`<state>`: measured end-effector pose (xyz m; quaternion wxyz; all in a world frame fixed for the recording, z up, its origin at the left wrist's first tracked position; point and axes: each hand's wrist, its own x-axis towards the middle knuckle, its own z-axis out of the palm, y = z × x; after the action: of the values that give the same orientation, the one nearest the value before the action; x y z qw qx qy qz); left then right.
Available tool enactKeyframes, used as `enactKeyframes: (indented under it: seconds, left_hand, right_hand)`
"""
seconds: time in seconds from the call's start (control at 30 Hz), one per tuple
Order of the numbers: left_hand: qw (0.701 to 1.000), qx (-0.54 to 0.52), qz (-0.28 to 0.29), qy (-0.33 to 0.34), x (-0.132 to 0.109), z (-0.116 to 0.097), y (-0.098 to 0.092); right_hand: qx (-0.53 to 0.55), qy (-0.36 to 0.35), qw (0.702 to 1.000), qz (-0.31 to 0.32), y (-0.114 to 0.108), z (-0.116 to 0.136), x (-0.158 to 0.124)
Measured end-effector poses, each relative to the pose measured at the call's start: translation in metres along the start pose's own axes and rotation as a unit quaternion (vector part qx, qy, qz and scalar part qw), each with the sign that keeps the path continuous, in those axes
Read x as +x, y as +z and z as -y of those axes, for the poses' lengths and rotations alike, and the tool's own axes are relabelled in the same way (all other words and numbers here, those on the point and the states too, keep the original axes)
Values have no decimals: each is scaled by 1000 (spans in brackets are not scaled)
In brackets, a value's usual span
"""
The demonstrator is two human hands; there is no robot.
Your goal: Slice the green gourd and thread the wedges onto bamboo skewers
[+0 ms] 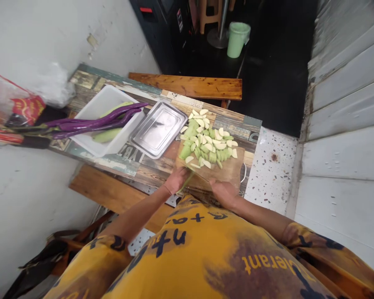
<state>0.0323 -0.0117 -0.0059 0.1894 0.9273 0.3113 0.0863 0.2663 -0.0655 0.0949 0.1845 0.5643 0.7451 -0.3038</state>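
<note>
"What are the hands doing?"

"The left hand (176, 179) is closed round a thin green strip (187, 182) at the near corner of the cutting board (232, 170). The right hand (222, 192) is curled at the board's near edge. Whether it grips anything, I can't tell."

"And the slices?"

"The sliced green vegetable (205, 143) is heaped across the board's far part."

"What could go wrong?"

"The heap reaches nearly to the far edge of the table (233, 131). I'd guess one nudge tips slices over."

"Any room?"

"Little on the left, with the steel tray (158, 128) just beside the heap and the white tub (90, 108) of purple aubergines (96, 122) next to it. On the right the table ends just past the board."
</note>
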Motion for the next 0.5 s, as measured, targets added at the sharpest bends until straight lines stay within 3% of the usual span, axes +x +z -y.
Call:
enactKeyframes:
  seconds: [0.23, 0.5]
  left_hand:
    - [999, -30, 18, -12, -5, 1, -1]
    - [999, -42, 21, 4, -14, 2, 2]
  right_hand:
    - [-18, -4, 999, 27, 0, -14, 17]
    - [-11, -10, 1000, -8, -6, -3, -3]
